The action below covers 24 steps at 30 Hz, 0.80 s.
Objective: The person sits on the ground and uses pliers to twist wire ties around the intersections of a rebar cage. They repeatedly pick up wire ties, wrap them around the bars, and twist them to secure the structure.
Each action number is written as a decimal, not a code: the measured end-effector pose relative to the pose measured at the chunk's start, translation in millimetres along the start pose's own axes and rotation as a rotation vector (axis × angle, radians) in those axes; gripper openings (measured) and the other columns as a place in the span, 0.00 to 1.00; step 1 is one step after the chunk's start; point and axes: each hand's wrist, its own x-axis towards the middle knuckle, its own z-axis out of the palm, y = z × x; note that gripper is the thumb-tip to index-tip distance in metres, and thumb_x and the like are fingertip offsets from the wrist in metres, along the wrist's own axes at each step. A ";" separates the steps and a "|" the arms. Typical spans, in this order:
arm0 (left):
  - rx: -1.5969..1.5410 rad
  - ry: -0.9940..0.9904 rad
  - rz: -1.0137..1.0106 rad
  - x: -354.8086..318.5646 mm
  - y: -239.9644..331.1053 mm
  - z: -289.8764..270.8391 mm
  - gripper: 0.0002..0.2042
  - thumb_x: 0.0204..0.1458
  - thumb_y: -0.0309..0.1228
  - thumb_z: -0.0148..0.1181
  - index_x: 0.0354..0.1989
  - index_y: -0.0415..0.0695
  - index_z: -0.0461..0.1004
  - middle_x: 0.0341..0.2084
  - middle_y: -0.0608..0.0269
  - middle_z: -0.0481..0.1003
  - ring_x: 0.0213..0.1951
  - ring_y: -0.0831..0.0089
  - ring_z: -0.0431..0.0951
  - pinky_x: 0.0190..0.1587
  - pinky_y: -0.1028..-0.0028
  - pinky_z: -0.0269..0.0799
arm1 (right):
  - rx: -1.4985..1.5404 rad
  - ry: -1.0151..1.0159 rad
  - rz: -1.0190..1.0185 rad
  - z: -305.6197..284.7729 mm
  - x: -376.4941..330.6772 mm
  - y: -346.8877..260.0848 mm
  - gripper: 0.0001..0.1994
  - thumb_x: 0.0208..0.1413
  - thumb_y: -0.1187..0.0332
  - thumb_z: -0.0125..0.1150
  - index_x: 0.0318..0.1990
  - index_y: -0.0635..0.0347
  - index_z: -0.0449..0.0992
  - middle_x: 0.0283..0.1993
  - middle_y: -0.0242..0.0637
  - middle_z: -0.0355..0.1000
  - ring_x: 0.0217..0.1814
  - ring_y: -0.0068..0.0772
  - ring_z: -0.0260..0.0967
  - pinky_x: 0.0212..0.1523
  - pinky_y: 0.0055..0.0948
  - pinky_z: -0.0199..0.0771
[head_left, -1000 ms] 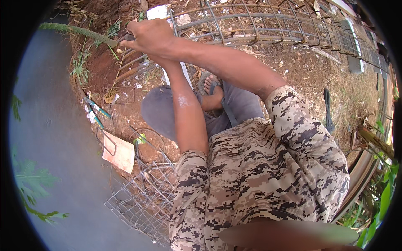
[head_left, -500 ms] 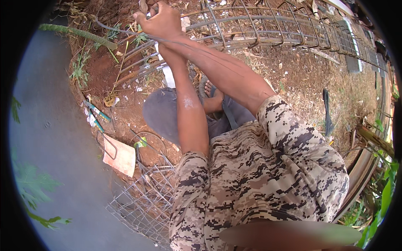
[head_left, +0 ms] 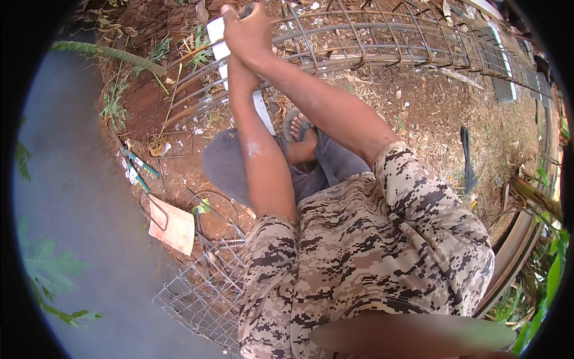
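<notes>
Head view: a seated person in a camouflage shirt [head_left: 371, 263] reaches both arms forward to a long rebar cage [head_left: 382, 42] lying on reddish soil.
Right hand [head_left: 251, 33]: fist closed around a dark tool handle [head_left: 246, 9] at the near end of the cage; the tool's working end is hidden by the fingers.
Left hand: almost wholly hidden behind the right hand and wrist; its forearm [head_left: 260, 155] rises straight to the same spot, and whether it is open or closed cannot be told.
Rebar cage position: runs from upper centre toward the upper right rim, its long bars crossed by square stirrups with hooked ends.
White board [head_left: 224, 54]: lies under the cage end, just behind the two forearms.
Foot in sandal [head_left: 299, 128]: rests on the ground below the cage, between the forearms.
Pliers with green handles [head_left: 139, 170]: on the soil at left, well apart from the hands.
Wire mesh piece [head_left: 200, 299]: lower left, beside the person's left elbow.
Tan paper scrap [head_left: 173, 224]: just above the mesh.
</notes>
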 end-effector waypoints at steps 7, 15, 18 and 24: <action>-0.431 -0.179 -0.454 -1.4 31.4 -44.6 0.16 0.48 0.37 0.70 0.35 0.35 0.78 0.21 0.59 0.79 0.24 0.70 0.81 0.28 0.69 0.73 | -0.245 -0.654 -0.254 -26.3 16.9 -16.8 0.26 0.51 0.48 0.67 0.36 0.68 0.72 0.34 0.53 0.75 0.35 0.46 0.78 0.38 0.37 0.79; -0.671 -0.312 -0.277 -46.6 99.6 53.1 0.18 0.56 0.33 0.64 0.50 0.32 0.73 0.30 0.54 0.80 0.26 0.71 0.81 0.29 0.73 0.76 | 0.588 -0.274 0.336 -184.8 32.4 29.1 0.15 0.66 0.60 0.55 0.43 0.66 0.70 0.40 0.48 0.75 0.46 0.45 0.78 0.46 0.47 0.84; -0.308 -0.564 -0.122 -98.6 96.2 103.3 0.14 0.60 0.36 0.57 0.47 0.39 0.78 0.28 0.48 0.80 0.29 0.59 0.82 0.33 0.64 0.76 | 0.557 -0.059 0.468 -265.5 -2.2 81.6 0.21 0.69 0.53 0.48 0.45 0.69 0.67 0.42 0.53 0.73 0.43 0.48 0.77 0.44 0.47 0.84; 0.067 -0.993 0.146 -154.3 89.5 139.2 0.12 0.59 0.35 0.53 0.36 0.41 0.80 0.30 0.41 0.78 0.36 0.43 0.79 0.40 0.54 0.75 | 0.402 0.078 0.748 -369.7 -84.8 118.0 0.25 0.70 0.61 0.38 0.65 0.73 0.51 0.58 0.63 0.64 0.58 0.55 0.71 0.49 0.54 0.83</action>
